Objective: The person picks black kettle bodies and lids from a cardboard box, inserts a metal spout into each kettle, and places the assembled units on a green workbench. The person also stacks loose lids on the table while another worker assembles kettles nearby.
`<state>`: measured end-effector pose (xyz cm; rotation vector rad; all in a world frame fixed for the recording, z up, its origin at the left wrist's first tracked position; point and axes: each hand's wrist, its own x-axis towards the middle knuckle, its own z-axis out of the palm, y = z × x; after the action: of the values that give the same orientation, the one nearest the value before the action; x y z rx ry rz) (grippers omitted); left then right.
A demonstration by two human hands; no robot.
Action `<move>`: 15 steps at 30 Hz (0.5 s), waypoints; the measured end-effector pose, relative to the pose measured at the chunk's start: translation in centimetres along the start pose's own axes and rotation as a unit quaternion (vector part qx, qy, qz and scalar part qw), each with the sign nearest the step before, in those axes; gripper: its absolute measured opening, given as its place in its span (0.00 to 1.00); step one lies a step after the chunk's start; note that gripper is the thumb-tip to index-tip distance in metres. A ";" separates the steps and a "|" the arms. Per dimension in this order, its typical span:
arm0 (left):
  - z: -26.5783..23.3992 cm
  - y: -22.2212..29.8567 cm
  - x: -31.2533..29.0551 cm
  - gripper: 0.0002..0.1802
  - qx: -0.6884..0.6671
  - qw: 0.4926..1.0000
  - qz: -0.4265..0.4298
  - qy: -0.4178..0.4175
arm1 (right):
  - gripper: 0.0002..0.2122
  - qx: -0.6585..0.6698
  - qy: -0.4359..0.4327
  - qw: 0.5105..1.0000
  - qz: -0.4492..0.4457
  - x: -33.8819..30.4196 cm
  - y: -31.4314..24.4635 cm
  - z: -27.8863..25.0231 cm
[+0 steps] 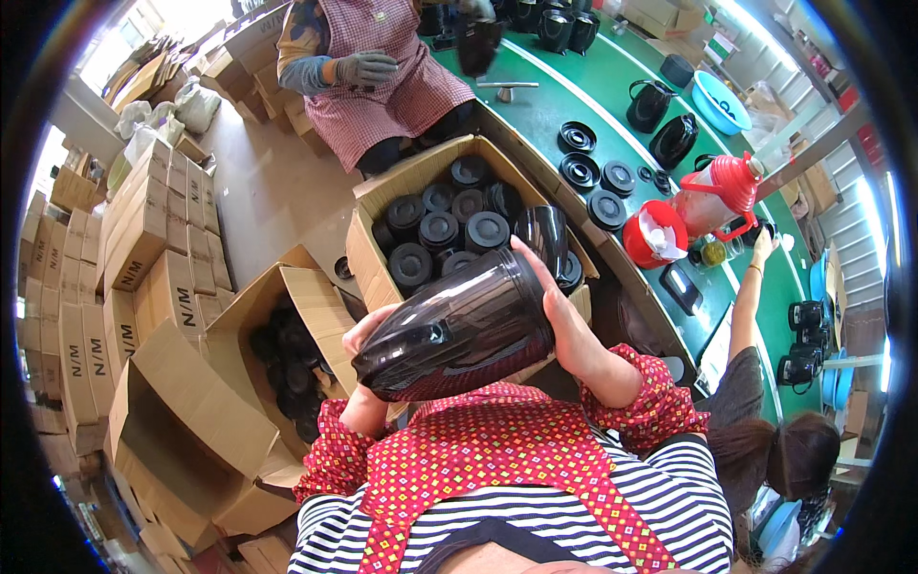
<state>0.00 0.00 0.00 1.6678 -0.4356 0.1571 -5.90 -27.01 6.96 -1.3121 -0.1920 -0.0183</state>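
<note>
Now you are holding the black jug shell point(459, 330) sideways before your red apron point(497, 435), your left hand point(368, 332) curling round its narrow end and your right hand point(571, 330), half open, pressing its wide end, likely to stop slipping. The open box point(406, 175) of black parts point(440, 230) is sitting close, maybe for easy reaching, and stacked boxes point(143, 225) are showing big dark letters.

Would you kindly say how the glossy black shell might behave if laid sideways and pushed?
The glossy black shell would probably feel slippery, given its smooth, shiny surface. It looks stiff, showing no sagging. Its rounded sides suggest it might roll, perhaps curving because of its taper.
</note>
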 end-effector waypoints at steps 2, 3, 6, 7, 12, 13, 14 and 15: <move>-0.5 0.7 0.2 0.16 0.036 0.998 0.036 0.034 | 0.33 0.017 0.008 0.999 0.027 0.1 -0.4 0.4; -0.9 1.1 0.2 0.16 0.066 0.995 0.054 0.042 | 0.33 -0.013 0.018 0.999 0.032 0.1 -0.8 0.8; -1.1 1.4 0.0 0.15 0.086 0.993 0.063 0.059 | 0.33 -0.071 0.042 0.997 0.006 0.8 -0.9 1.3; -1.1 1.8 0.2 0.15 0.087 0.993 0.060 0.060 | 0.33 -0.078 0.043 0.996 -0.007 0.9 -0.6 1.2; -1.4 2.1 0.4 0.16 0.074 0.995 0.047 0.041 | 0.35 -0.135 0.039 0.988 -0.069 1.3 0.4 0.7; -1.3 2.4 0.6 0.16 0.075 0.996 0.046 0.036 | 0.35 -0.144 0.039 0.986 -0.080 1.3 0.5 0.6; -1.2 2.2 0.7 0.16 0.065 0.997 0.032 0.032 | 0.36 -0.153 0.039 0.983 -0.092 1.3 0.5 0.5; -1.3 2.1 0.8 0.16 0.057 0.998 0.019 0.028 | 0.37 -0.153 0.039 0.982 -0.099 1.3 0.7 0.5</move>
<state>0.14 0.94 2.41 1.7637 -0.4233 0.2598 -4.55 -26.26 6.59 -1.5908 -0.2597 -0.2781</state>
